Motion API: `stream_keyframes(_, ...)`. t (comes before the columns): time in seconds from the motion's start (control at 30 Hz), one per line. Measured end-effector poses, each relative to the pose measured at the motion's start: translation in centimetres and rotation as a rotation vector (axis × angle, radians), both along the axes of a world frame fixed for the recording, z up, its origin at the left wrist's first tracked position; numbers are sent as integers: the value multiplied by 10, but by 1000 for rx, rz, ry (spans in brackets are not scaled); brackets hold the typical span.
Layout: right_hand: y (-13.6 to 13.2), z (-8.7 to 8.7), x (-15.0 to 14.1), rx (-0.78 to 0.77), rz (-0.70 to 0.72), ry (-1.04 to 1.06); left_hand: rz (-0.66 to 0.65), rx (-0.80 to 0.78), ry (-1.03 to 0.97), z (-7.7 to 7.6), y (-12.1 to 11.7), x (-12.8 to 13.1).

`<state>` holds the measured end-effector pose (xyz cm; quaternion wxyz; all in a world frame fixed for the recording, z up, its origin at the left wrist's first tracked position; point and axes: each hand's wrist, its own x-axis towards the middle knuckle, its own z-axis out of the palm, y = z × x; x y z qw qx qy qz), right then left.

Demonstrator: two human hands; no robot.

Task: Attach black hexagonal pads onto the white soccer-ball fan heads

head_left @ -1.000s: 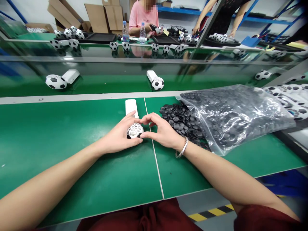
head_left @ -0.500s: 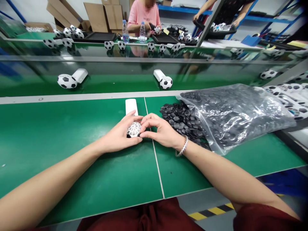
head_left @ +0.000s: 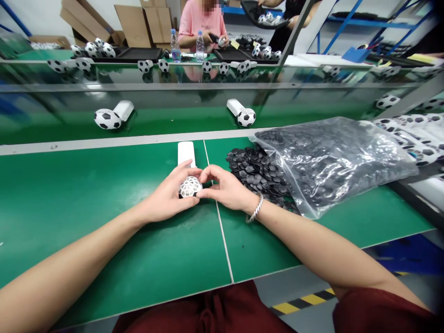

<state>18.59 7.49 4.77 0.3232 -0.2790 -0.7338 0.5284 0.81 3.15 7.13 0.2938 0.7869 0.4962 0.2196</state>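
Observation:
My left hand [head_left: 169, 193] curls around a soccer-ball-shaped piece [head_left: 190, 186] with a white lattice top, holding it on the green table. A white handle [head_left: 186, 154] extends from the ball, pointing away from me. At the ball's right side, my right hand [head_left: 224, 188] is closed in a pinch, its fingertips against the edge; whatever lies between them is hidden. Just right of that hand, a pile of small black plates [head_left: 258, 172] spills from a clear plastic bag [head_left: 333, 159] full of the same plates.
Beyond the table edge, a green conveyor belt [head_left: 180, 113] carries two ball-and-handle units [head_left: 107, 119]. White-and-black ball parts [head_left: 421, 134] sit at the far right. Across the line, a person in a pink shirt [head_left: 203, 21] handles a piece, and another holds a black tray [head_left: 263, 18].
My hands keep nearly the same hold on the ball. The units on the belt have moved right. Across the line, the black tray has moved left. The view has shifted slightly.

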Motion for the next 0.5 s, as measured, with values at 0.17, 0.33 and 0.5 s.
stream_keyframes(0.17, 25, 14, 16, 191, -193, -87, -2, -28, -12, -3, -3, 4)
stream_keyframes(0.33, 53, 12, 48, 590, -556, -584, -25, 5, 8, -4, -3, 5)
stream_keyframes(0.5, 57, 2, 50, 681, -472, -908, 125, 35, 73, -2, 0, 0)
